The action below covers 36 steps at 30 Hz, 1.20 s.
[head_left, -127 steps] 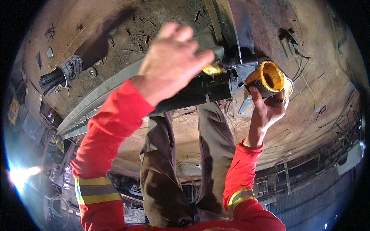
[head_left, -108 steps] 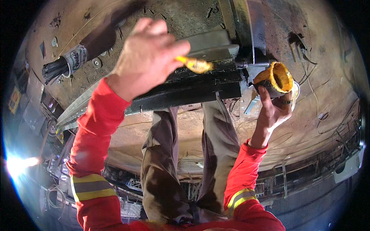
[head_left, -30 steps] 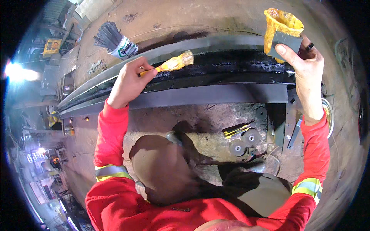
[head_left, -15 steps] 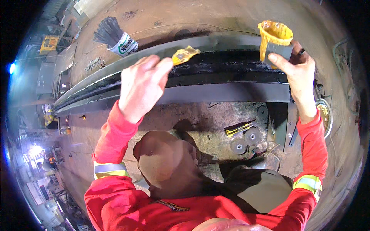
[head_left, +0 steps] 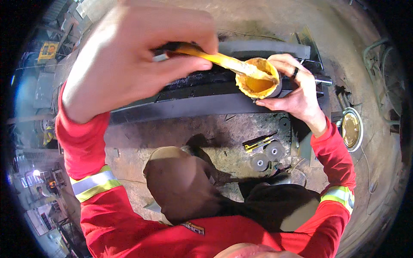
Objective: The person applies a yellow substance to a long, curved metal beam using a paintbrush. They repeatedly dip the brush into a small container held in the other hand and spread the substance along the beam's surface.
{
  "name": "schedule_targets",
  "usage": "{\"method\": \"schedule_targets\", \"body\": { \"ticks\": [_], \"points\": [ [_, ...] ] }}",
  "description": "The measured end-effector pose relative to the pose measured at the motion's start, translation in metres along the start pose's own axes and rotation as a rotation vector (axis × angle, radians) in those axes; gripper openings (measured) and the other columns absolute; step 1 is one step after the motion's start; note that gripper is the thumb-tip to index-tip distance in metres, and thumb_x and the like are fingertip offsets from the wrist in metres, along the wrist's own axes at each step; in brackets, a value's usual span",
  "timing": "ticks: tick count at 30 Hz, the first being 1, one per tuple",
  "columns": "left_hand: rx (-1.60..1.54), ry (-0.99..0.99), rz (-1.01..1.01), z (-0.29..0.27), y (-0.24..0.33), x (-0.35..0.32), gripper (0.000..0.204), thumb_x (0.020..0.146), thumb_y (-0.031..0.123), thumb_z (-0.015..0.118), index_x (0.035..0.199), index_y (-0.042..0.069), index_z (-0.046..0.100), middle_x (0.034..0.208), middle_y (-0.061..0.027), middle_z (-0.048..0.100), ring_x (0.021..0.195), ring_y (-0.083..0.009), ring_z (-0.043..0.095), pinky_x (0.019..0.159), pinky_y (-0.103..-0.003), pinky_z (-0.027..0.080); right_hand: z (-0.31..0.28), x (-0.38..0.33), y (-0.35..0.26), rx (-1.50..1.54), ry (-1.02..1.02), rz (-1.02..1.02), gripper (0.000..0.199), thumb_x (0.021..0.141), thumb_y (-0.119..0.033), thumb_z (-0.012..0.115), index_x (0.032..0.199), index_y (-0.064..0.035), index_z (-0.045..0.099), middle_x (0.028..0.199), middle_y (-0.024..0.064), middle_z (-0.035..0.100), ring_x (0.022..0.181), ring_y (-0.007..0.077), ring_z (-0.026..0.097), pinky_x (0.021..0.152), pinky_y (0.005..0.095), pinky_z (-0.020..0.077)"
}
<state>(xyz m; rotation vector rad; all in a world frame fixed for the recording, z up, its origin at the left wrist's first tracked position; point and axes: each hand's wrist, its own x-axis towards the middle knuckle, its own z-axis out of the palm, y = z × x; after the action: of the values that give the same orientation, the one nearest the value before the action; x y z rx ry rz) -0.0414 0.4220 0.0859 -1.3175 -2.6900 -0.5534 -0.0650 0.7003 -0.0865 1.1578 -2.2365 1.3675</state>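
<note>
High on the left, close to the camera, my left hand [head_left: 142,60] is closed around a yellow-smeared paint brush [head_left: 228,62]. The brush points right, and its tip reaches into the mouth of a small can [head_left: 241,87] coated with yellow paint at the rim. My right hand [head_left: 301,90] wraps the can from its right side, tilting the opening toward me. Both hands are over a long dark metal beam [head_left: 185,105]. The brush's bristles are partly hidden by the paint and the can's rim.
On the floor nearer me lie two grinding discs [head_left: 260,162] and a yellow-handled tool [head_left: 258,145]. A round pan [head_left: 350,129] of yellowish-brown liquid stands at the right. My knee [head_left: 172,176] is below the beam. A cable crosses the far floor.
My left hand has risen toward the camera and brought the brush into the can. My right hand has moved the can left and slightly nearer, tilting its mouth toward me.
</note>
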Motion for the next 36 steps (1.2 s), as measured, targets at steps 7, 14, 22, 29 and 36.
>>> {"method": "schedule_targets", "body": {
  "ticks": [7,14,22,29,36],
  "points": [
    [-0.026,-0.099,-0.078,0.002,-0.011,0.003,0.017,0.080,0.010,0.079,0.087,-0.001,0.068,0.075,-0.0089,0.066,0.064,-0.0186,0.063,0.059,-0.029,0.047,0.001,-0.003,0.005,-0.012,0.015,0.045,0.064,0.055,-0.014,0.093,0.112,-0.0028,0.068,0.103,0.0117,0.067,0.097,0.0256,0.065,0.091,0.0348,0.0502],
    [0.140,-0.204,0.068,0.044,-0.011,0.024,0.012,0.079,0.008,0.075,0.085,0.005,0.065,0.073,-0.0116,0.062,0.065,-0.0277,0.062,0.059,-0.035,0.046,0.011,-0.003,0.001,0.022,-0.040,0.156,0.064,0.056,-0.014,0.093,0.113,-0.0013,0.068,0.110,0.0110,0.066,0.103,0.0230,0.063,0.095,0.0352,0.0484],
    [-0.426,0.022,-0.482,0.042,-0.064,-0.028,0.017,0.086,0.016,0.076,0.090,0.001,0.069,0.080,0.0006,0.066,0.075,-0.0050,0.056,0.068,-0.023,0.043,0.007,-0.006,0.005,-0.015,0.018,0.207,0.064,0.057,-0.015,0.094,0.112,0.0031,0.066,0.111,0.0112,0.066,0.105,0.0232,0.063,0.097,0.0344,0.0477],
    [-0.684,0.176,-0.534,0.073,-0.082,-0.057,0.021,0.083,0.013,0.080,0.095,0.001,0.067,0.089,-0.0026,0.070,0.083,-0.0072,0.060,0.077,-0.023,0.045,0.012,-0.004,0.004,0.027,0.049,0.345,0.065,0.058,-0.017,0.093,0.113,0.0043,0.066,0.112,0.0089,0.065,0.106,0.0200,0.063,0.098,0.0325,0.0472],
    [-0.616,0.201,-0.503,0.089,-0.067,-0.066,0.021,0.082,0.010,0.079,0.095,-0.001,0.067,0.089,-0.0048,0.069,0.082,-0.0073,0.061,0.075,-0.023,0.047,0.015,-0.003,0.004,0.040,0.148,0.360,0.064,0.057,-0.022,0.094,0.109,0.0040,0.068,0.106,0.0110,0.066,0.100,0.0210,0.065,0.094,0.0321,0.0493]
  ]
}}
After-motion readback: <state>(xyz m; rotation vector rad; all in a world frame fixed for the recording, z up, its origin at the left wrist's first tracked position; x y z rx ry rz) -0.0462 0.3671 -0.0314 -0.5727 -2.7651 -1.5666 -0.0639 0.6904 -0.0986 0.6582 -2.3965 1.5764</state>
